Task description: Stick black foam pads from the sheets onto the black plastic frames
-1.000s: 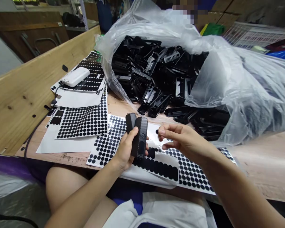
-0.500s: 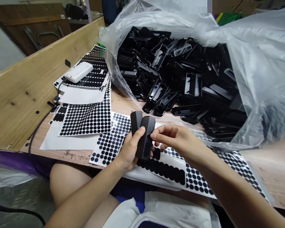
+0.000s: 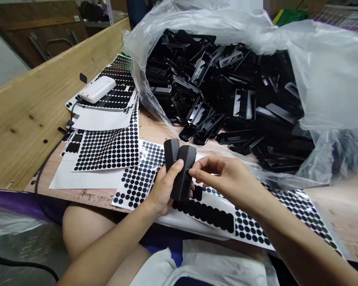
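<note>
- black covers point(image 3: 186, 172), 2 pcs, ctr of frame, held up over the table; long sides touching or nearly, tops splayed in a slight v, ribbed pattern on the r. one
- l. hand point(image 3: 162, 188): gripping both covers, thumb across the front, fingertips showing past the r. edge
- r. hand point(image 3: 226, 174): thumb + forefinger brought together at r. edge of the r. cover; can't tell if anything's pinched btw them; other fingers curled
- dot sheet point(image 3: 137, 178) lies under the hands, lower ctr, black round dots on white
- strip point(image 3: 209, 216) w/ a row of joined black shapes, on top, just below r. hand
- more dot sheets point(image 3: 107, 151) stacked at l. of frame, overlapping, w/ white paper point(image 3: 86, 176) under
- white box point(image 3: 98, 89) on the stack, upper l., dark cable point(image 3: 44, 163) running down from it
- clear plastic bag point(image 3: 325, 79), upper ctr to upper r., mouth open, pile of black parts point(image 3: 203, 91) inside + spilling toward ctr
- wood board point(image 3: 47, 87) along l. edge of table point(image 3: 346, 202), small black tab point(image 3: 83, 78) on it
</note>
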Available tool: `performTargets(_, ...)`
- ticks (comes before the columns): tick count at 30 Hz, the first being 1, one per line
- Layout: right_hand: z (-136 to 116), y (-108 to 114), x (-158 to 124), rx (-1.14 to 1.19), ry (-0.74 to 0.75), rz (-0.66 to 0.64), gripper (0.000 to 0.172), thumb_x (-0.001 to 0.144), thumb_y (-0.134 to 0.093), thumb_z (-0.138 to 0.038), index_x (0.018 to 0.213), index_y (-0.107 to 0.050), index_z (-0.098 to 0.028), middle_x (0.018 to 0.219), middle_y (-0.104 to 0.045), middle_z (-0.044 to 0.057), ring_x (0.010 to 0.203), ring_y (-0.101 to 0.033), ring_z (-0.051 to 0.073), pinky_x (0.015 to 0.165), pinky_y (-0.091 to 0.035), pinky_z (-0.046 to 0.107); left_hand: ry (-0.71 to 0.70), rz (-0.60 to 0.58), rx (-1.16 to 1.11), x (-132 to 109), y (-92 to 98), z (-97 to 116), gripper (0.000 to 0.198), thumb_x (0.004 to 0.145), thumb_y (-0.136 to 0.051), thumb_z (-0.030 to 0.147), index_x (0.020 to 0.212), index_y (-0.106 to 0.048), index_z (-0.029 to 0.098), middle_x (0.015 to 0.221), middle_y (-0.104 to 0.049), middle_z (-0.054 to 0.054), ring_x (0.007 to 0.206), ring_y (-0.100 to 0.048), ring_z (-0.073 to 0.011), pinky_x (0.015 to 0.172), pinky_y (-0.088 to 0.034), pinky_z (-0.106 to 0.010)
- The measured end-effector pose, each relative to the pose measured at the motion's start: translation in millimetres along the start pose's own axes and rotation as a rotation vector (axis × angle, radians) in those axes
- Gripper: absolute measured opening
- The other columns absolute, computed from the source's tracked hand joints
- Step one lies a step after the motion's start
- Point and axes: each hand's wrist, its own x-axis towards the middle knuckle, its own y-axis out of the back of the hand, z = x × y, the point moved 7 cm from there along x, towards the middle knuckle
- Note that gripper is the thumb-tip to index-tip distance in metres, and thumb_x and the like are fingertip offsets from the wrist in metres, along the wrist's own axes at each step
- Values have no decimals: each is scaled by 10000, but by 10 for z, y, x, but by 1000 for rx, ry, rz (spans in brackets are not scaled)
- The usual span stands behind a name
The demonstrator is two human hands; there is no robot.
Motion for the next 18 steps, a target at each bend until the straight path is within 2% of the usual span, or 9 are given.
performTargets(3, -42, 5, -30, -112, 24, 27, 279, 830, -686, -471, 727, -678, -212, 684, -703, 26, 665, -674, 208, 626, -522, 324, -11, 1, 5, -3, -7, 5, 463, 843, -715, 603, 885, -612, 154, 595, -651, -8, 458, -602, -118, 439, -512, -197)
performTargets(6, -57, 26, -61, -124, 63, 76, 222, 827, -684, -439, 827, -634, -222, 843, -710, 35, 726, -710, 220, 620, -538, 331, -50, -11, 18, -7, -39, 39, 492, 835, -722, 622, 947, -602, 157, 600, -651, -2, 463, -612, -129, 440, -506, -205)
performTargets(8, -14, 39, -42, -61, 77, 75, 266, 809, -715, -446, 891, -582, -231, 933, -684, 31, 697, -707, 202, 596, -545, 330, -65, -11, 28, -10, -58, 61, 543, 812, -738, 643, 1002, -598, 154, 621, -660, -3, 479, -625, -138, 442, -504, -211)
performTargets(10, 53, 48, 52, -6, 75, 24, 321, 801, -731, -478, 902, -544, -237, 925, -660, 24, 651, -690, 190, 569, -544, 331, -77, 4, 19, -17, -60, 87, 603, 758, -774, 668, 1010, -593, 151, 649, -668, -6, 495, -630, -139, 448, -510, -215)
performTargets(11, 82, 92, 134, -28, 72, 41, 315, 812, -718, -486, 885, -538, -238, 889, -656, 20, 643, -682, 192, 564, -539, 331, -77, 11, 16, -22, -57, 98, 622, 729, -799, 669, 1000, -594, 148, 657, -670, -7, 501, -629, -135, 457, -517, -215)
performTargets(13, 92, 279, 355, -167, 69, 211, 251, 850, -671, -455, 842, -546, -237, 834, -666, 30, 706, -684, 219, 629, -541, 352, -59, 15, 27, -35, -49, 105, 624, 694, -840, 642, 969, -606, 134, 655, -670, -12, 505, -623, -121, 470, -518, -204)
performTargets(15, 26, 495, 609, -335, 59, 458, 198, 866, -646, -403, 806, -560, -236, 880, -696, 67, 856, -683, 265, 779, -528, 408, -26, 5, 56, -50, -40, 95, 584, 702, -851, 601, 942, -629, 117, 643, -674, -24, 501, -621, -111, 473, -509, -186)
performTargets(16, -15, 558, 752, -379, 52, 531, 208, 855, -663, -402, 784, -562, -235, 935, -707, 89, 945, -672, 297, 850, -506, 442, -13, -3, 69, -57, -36, 88, 564, 710, -848, 588, 928, -641, 110, 636, -677, -31, 496, -621, -110, 468, -502, -180)
performTargets(18, -76, 616, 1053, -396, 30, 579, 279, 780, -747, -419, 707, -554, -232, 1014, -710, 124, 1080, -635, 360, 926, -465, 483, -9, -14, 79, -68, -25, 82, 548, 715, -834, 590, 898, -659, 104, 624, -679, -41, 488, -625, -115, 461, -497, -178)
